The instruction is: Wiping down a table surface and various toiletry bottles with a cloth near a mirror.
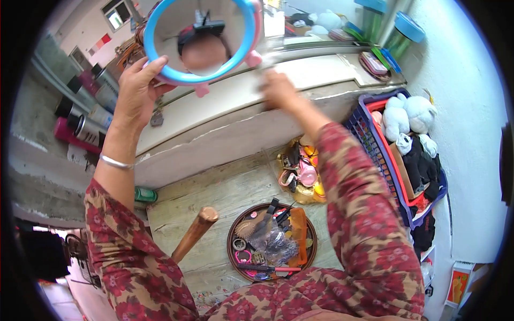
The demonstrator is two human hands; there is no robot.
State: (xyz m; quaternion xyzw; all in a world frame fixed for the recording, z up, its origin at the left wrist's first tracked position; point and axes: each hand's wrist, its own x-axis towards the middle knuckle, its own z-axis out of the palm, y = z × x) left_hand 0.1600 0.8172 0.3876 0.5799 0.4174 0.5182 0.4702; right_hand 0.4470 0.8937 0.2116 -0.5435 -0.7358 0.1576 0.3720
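My left hand [137, 90] is closed on the lower left rim of a round mirror [167, 45] with a light blue frame and pink parts behind it. The mirror is raised above the sill, its glass facing me and showing a head with a dark device on it. Just right of its lower edge is my right hand [280, 92], fingers curled and smeared by motion. A pale, whitish blur shows at its fingertips; what it is cannot be made out.
A round tray [231, 251] of combs, hair ties and small items sits below on a wooden surface, near a wooden stick [195, 234]. A golden pack of trinkets [306, 174] lies behind. A basket [375, 144] with plush toys stands right; bottles [88, 128] line the left ledge.
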